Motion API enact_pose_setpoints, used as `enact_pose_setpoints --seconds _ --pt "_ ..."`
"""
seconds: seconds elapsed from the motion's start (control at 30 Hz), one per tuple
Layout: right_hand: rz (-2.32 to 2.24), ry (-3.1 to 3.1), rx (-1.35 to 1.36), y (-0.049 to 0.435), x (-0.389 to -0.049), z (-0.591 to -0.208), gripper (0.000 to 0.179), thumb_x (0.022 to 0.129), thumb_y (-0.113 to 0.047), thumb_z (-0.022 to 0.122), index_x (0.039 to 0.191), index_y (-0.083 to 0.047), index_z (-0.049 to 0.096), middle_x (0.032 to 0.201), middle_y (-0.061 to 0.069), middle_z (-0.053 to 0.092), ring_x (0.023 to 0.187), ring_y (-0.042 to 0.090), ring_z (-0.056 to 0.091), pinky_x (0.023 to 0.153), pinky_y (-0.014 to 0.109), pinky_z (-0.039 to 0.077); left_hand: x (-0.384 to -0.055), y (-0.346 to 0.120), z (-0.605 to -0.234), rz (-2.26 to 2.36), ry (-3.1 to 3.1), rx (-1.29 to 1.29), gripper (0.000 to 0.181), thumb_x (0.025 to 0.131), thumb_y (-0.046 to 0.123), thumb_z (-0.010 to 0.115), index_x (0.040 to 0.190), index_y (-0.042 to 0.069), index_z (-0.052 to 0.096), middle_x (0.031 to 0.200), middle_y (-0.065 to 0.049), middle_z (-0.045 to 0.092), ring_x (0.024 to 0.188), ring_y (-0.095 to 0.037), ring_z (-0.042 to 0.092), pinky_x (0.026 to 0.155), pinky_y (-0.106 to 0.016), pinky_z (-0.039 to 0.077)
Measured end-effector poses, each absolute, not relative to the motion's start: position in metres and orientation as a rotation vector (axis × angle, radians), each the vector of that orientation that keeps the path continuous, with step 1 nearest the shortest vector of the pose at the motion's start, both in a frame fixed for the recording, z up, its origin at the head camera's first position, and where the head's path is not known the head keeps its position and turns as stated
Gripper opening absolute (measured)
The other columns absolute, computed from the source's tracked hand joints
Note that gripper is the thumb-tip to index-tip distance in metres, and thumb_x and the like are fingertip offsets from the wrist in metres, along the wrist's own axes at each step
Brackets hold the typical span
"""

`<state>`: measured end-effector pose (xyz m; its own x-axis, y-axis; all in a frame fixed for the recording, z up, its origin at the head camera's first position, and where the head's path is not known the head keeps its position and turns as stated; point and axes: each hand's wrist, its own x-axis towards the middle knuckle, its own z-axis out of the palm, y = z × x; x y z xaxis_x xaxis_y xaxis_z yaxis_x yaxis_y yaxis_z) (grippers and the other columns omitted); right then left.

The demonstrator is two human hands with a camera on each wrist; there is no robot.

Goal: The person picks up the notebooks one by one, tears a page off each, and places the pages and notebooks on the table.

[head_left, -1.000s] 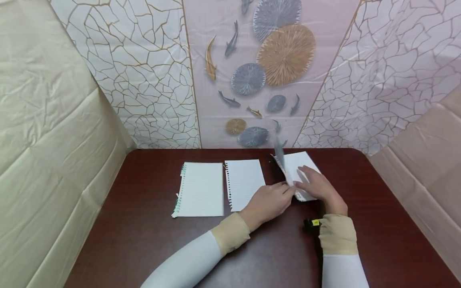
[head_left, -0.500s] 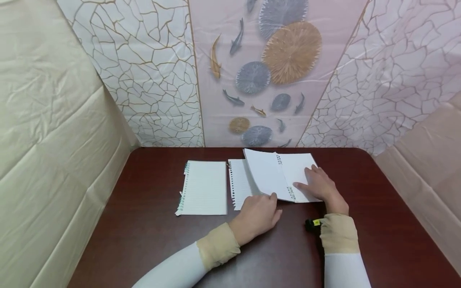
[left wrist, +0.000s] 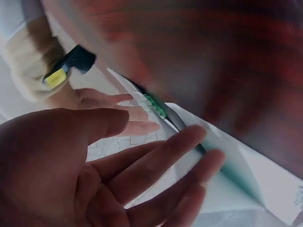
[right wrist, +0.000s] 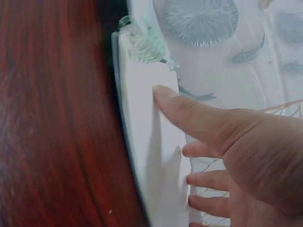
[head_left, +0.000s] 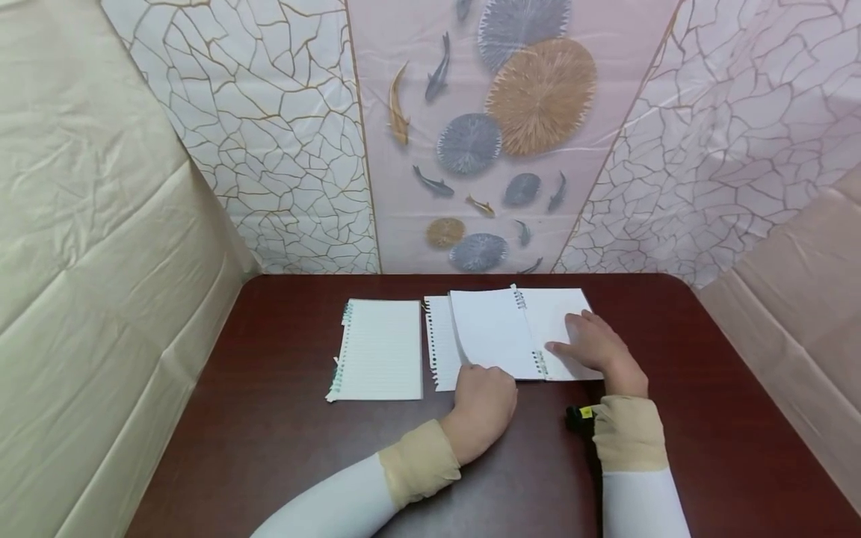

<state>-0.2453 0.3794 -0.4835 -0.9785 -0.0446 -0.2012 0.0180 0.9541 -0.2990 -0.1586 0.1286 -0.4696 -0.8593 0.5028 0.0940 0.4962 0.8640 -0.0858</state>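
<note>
Head view first, and the biggest thing up is the patterned backdrop (head_left: 269, 149), cracked lines at the sides, fish and round leaf shapes down the middle, rising behind the far edge of the dark red-brown worktop (head_left: 202, 463). On that worktop, right of the middle and close to the far edge, lies the notebook (head_left: 494, 329), spread open with blank pages showing, its left side lapping over a lined sheet (head_left: 441, 336) with a torn, punched margin. Further over, toward the far left corner, another lined sheet (head_left: 380, 350) lies flat, greenish and ragged down its left side. Now the hands: the left hand (head_left: 484, 403) is at the notebook's lower left corner, and the left wrist view gives us a loose grip, thumb and fingers apart, contact hard to tell. Over to the right hand (head_left: 599, 347), resting on the right page, grip spread, thumb laid on the paper. Smaller now, a black piece (head_left: 575, 420) with a yellow label beside the right cuff, and finally the notebook's spiral rings (right wrist: 147, 45), pale green in the right wrist view.
</note>
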Motion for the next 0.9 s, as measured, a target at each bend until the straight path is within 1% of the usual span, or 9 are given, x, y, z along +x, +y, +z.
enact_pose_setpoints --seconds 0.13,0.33,0.4,0.5,0.57,0.67,0.73,0.8,0.9 --pt "-0.422 2.879 0.010 0.377 -0.245 -0.480 0.094 0.099 -0.050 0.070 0.160 0.010 0.033 0.163 0.040 0.027 0.154 0.057 0.016 0.121 0.071 0.019 -0.159 0.133 -0.474 0.194 -2.895 -0.826 0.021 0.099 0.026 0.071 0.081 0.026 0.081 0.079 0.007 0.075 0.070 -0.016 0.067 0.063 -0.032 0.052" --pt "-0.386 2.866 0.044 0.379 -0.245 -0.482 0.098 0.098 -0.055 0.069 0.160 0.011 0.032 0.163 0.043 0.022 0.152 0.060 0.017 0.120 0.073 0.022 -0.171 0.133 -0.478 0.215 -2.903 -0.907 0.024 0.103 0.030 0.066 0.087 0.022 0.082 0.085 0.001 0.072 0.075 -0.017 0.061 0.064 -0.032 0.052" --pt "-0.387 2.870 0.049 0.379 -0.245 -0.483 0.098 0.098 -0.056 0.069 0.160 0.011 0.032 0.163 0.042 0.023 0.152 0.059 0.018 0.119 0.073 0.024 -0.176 0.131 -0.477 0.193 -2.922 -0.938 0.027 0.104 0.035 0.064 0.092 0.021 0.083 0.094 -0.001 0.071 0.083 -0.018 0.061 0.069 -0.033 0.054" --pt "-0.400 2.877 0.052 0.378 -0.245 -0.484 0.099 0.097 -0.056 0.071 0.160 0.010 0.034 0.163 0.040 0.027 0.153 0.057 0.020 0.118 0.073 0.026 -0.184 0.121 -0.477 0.101 -2.999 -0.939 0.030 0.104 0.045 0.064 0.110 0.020 0.080 0.113 -0.004 0.067 0.100 -0.022 0.061 0.078 -0.037 0.055" --pt "-0.414 2.880 0.050 0.376 -0.244 -0.484 0.099 0.096 -0.056 0.072 0.159 0.011 0.035 0.163 0.039 0.029 0.153 0.056 0.020 0.118 0.073 0.027 -0.187 0.112 -0.476 0.028 -3.085 -0.885 0.044 0.103 0.053 0.064 0.129 0.020 0.073 0.129 -0.008 0.063 0.111 -0.027 0.060 0.084 -0.041 0.056" --pt "-0.410 2.883 0.041 0.374 -0.244 -0.482 0.098 0.096 -0.055 0.072 0.158 0.011 0.035 0.162 0.039 0.031 0.153 0.056 0.020 0.119 0.072 0.026 -0.191 0.095 -0.470 -0.024 -3.218 -0.787 0.077 0.096 0.066 0.067 0.155 0.019 0.054 0.150 -0.015 0.052 0.131 -0.038 0.055 0.095 -0.051 0.055" --pt "-0.401 2.882 0.046 0.374 -0.244 -0.481 0.098 0.096 -0.054 0.072 0.158 0.012 0.035 0.162 0.039 0.031 0.153 0.056 0.020 0.119 0.071 0.025 -0.194 0.084 -0.465 -0.022 -3.270 -0.759 0.096 0.089 0.073 0.071 0.162 0.016 0.045 0.160 -0.019 0.046 0.141 -0.045 0.048 0.103 -0.057 0.052" --pt "-0.392 2.881 0.053 0.374 -0.245 -0.481 0.098 0.097 -0.053 0.072 0.158 0.012 0.034 0.162 0.039 0.031 0.154 0.056 0.019 0.120 0.071 0.024 -0.198 0.076 -0.460 -0.017 -3.299 -0.765 0.108 0.084 0.075 0.075 0.165 0.012 0.040 0.164 -0.021 0.040 0.148 -0.048 0.040 0.110 -0.059 0.047" --pt "-0.390 2.873 0.061 0.374 -0.245 -0.481 0.098 0.097 -0.053 0.071 0.159 0.013 0.033 0.162 0.039 0.030 0.154 0.056 0.018 0.121 0.070 0.022 -0.202 0.070 -0.457 -0.019 -3.322 -0.778 0.113 0.082 0.073 0.079 0.165 0.007 0.038 0.168 -0.022 0.036 0.154 -0.046 0.034 0.116 -0.057 0.042"
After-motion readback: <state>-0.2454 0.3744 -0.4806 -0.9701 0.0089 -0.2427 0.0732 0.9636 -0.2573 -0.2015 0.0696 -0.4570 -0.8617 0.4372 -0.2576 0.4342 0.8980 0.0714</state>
